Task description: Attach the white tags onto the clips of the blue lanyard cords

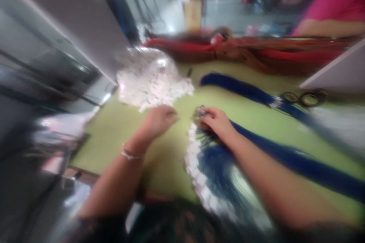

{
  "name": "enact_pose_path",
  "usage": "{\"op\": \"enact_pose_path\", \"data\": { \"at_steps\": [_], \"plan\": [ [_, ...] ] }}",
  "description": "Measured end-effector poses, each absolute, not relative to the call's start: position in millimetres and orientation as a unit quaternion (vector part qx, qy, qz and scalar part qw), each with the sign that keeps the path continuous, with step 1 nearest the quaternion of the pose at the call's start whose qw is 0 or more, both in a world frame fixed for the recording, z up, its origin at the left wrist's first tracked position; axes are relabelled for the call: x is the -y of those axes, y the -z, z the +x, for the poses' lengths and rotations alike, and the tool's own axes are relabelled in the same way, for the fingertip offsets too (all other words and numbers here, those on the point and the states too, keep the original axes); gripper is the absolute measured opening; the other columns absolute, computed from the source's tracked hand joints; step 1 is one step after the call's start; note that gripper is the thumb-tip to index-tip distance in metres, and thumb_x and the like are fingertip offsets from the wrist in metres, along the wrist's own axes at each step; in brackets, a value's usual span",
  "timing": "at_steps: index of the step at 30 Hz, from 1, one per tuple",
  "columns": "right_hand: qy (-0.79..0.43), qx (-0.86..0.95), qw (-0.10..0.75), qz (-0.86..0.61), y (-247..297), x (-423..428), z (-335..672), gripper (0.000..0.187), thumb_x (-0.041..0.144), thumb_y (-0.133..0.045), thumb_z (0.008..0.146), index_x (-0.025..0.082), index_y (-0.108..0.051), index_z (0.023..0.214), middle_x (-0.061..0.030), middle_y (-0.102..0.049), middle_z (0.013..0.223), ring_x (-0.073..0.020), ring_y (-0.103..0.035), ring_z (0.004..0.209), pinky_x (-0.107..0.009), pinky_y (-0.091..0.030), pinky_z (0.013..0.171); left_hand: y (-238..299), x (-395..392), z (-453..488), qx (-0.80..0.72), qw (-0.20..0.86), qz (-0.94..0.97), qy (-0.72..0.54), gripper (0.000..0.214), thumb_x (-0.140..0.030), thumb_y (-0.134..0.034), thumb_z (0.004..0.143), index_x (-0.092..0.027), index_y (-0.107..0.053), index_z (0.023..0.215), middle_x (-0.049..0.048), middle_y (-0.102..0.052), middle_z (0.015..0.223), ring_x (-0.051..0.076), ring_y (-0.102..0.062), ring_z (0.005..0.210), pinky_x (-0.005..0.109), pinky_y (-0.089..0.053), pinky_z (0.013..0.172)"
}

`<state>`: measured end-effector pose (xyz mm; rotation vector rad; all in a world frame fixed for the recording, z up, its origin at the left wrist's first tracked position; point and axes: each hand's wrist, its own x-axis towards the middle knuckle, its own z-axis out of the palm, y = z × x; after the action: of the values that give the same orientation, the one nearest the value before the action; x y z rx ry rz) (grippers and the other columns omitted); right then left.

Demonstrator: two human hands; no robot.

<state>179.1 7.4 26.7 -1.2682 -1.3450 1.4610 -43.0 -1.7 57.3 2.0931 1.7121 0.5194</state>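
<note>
The picture is smeared by motion. My left hand (158, 119) hovers over the green table (119, 129) with its fingers curled together, just in front of a heap of small white pieces (151, 83); whether it holds one I cannot make out. My right hand (215, 121) is closed on a small dark metallic bit at the end of a bundle of blue cords (216, 163). These cords fan out toward me, edged with a row of white tags (194, 163).
More blue cord bundles (285, 155) stretch across the table to the right. Red cords (256, 51) lie along the far edge. Rolls of tape (303, 98) sit at the right. Another person's arm in a pink sleeve (333, 19) is at top right. A grey cabinet (57, 34) stands left.
</note>
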Motion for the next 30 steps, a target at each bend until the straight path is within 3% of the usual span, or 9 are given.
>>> {"op": "enact_pose_path", "data": {
  "at_steps": [3,6,10,15,20,24,30],
  "plan": [
    [-0.562,0.536,0.385,-0.498,-26,-7,178,0.018,0.027,-0.058,0.068,0.018,-0.062,0.083,0.0022,-0.064,0.059,-0.0098,-0.050,0.046,-0.023,-0.040,0.049,-54,-12,-64,-0.714,0.129,0.673,-0.142,0.025,-0.037,-0.068,0.071,-0.018,-0.071,0.086,0.0082,-0.070,0.080,0.024,-0.062,0.079,0.033,-0.047,0.073],
    [-0.525,0.567,0.363,-0.520,-28,-8,178,0.012,0.028,-0.058,0.069,0.017,-0.062,0.074,0.0015,-0.062,0.058,-0.0102,-0.049,0.048,-0.023,-0.039,0.051,-48,-18,-66,-0.709,0.156,0.679,-0.109,0.014,-0.032,-0.065,0.071,-0.019,-0.071,0.073,0.0071,-0.070,0.072,0.023,-0.063,0.075,0.032,-0.047,0.071],
    [-0.459,0.607,0.353,-0.545,-28,-9,175,0.010,0.024,-0.058,0.067,0.016,-0.063,0.068,0.0022,-0.059,0.058,-0.0104,-0.049,0.053,-0.023,-0.038,0.055,-44,-17,-57,-0.692,0.191,0.673,-0.176,0.011,-0.026,-0.063,0.069,-0.020,-0.072,0.067,0.0049,-0.071,0.070,0.023,-0.064,0.075,0.032,-0.048,0.072],
    [-0.429,0.624,0.354,-0.549,-27,-7,174,0.012,0.025,-0.056,0.069,0.016,-0.063,0.066,0.0026,-0.057,0.058,-0.0107,-0.047,0.056,-0.023,-0.037,0.056,-28,-12,-38,-0.611,0.417,0.578,-0.344,0.024,-0.031,-0.073,0.066,-0.016,-0.076,0.084,0.0053,-0.072,0.071,0.018,-0.065,0.068,0.031,-0.051,0.069],
    [-0.407,0.631,0.372,-0.545,-26,-6,176,0.015,0.029,-0.057,0.072,0.016,-0.063,0.067,0.0008,-0.059,0.061,-0.0120,-0.049,0.059,-0.023,-0.039,0.057,-13,-5,-14,-0.497,0.629,0.406,-0.440,0.024,-0.030,-0.083,0.062,-0.015,-0.076,0.079,0.0046,-0.072,0.076,0.010,-0.063,0.068,0.022,-0.051,0.071],
    [-0.378,0.652,0.378,-0.537,-25,-6,175,0.014,0.027,-0.057,0.073,0.015,-0.064,0.068,-0.0005,-0.062,0.063,-0.0129,-0.052,0.061,-0.024,-0.040,0.059,-13,0,-5,-0.458,0.682,0.353,-0.447,0.022,-0.027,-0.084,0.063,-0.014,-0.075,0.078,0.0049,-0.072,0.078,0.009,-0.064,0.072,0.019,-0.051,0.071],
    [-0.341,0.683,0.355,-0.541,-21,-4,173,0.012,0.025,-0.056,0.073,0.016,-0.064,0.070,0.0005,-0.062,0.062,-0.0119,-0.051,0.058,-0.023,-0.038,0.059,-14,1,-3,-0.464,0.673,0.373,-0.439,0.026,-0.029,-0.086,0.060,-0.013,-0.073,0.076,0.0041,-0.071,0.074,0.009,-0.063,0.069,0.021,-0.050,0.070]
  ]
}}
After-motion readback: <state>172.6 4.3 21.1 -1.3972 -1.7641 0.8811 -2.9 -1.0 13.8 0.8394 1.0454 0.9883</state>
